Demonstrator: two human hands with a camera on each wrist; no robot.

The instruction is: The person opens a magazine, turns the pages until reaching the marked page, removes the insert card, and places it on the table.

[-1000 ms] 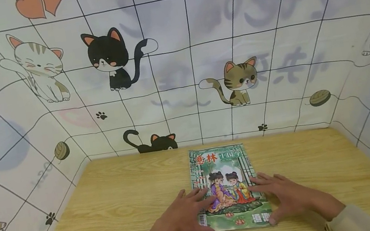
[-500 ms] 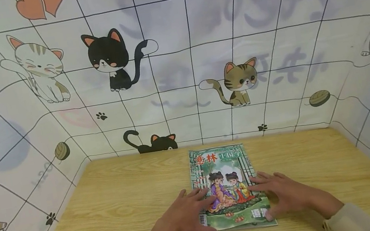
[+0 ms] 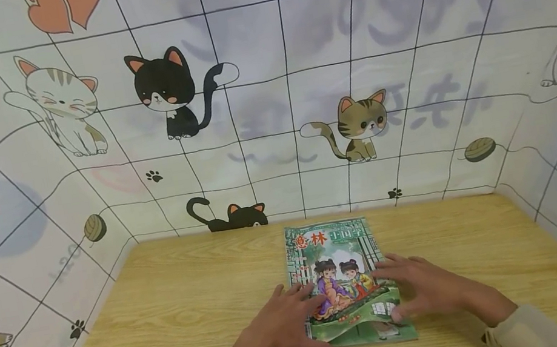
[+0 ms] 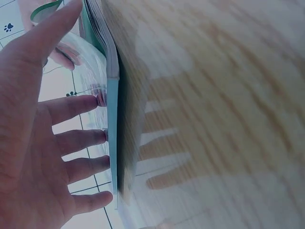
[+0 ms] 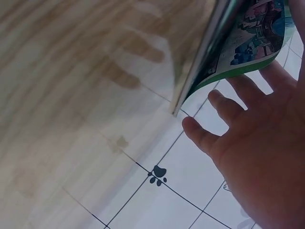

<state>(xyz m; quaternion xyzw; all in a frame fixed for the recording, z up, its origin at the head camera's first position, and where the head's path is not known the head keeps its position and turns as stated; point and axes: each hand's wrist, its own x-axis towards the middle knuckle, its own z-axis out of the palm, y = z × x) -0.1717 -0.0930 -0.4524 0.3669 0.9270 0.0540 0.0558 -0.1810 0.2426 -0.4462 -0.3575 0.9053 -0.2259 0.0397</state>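
Framing the magazine (image 3: 340,243) squarely between left hand (image 3: 284,327) and right hand (image 3: 430,286), lying right there on the wooden counter (image 3: 183,300)! Spreading the left hand wide, fingers nearly straight, touching the magazine's left side with the fingertips, resting the thumb by its near edge, gripping nothing. Over to the right hand, spreading loosely too: fanning fingers over the right edge, touching rather than gripping, setting the thumb at the near right corner. Curving upward beside that right thumb at the cover (image 3: 342,307), and showing a strip of printed page (image 3: 382,333) underneath! Catching coloured pictures on the cover's underside in the right wrist view. Lying flat beyond both hands at the far end, showing red title characters (image 3: 310,240). Facing a cat-patterned wall (image 3: 282,197) farther beyond the hands.
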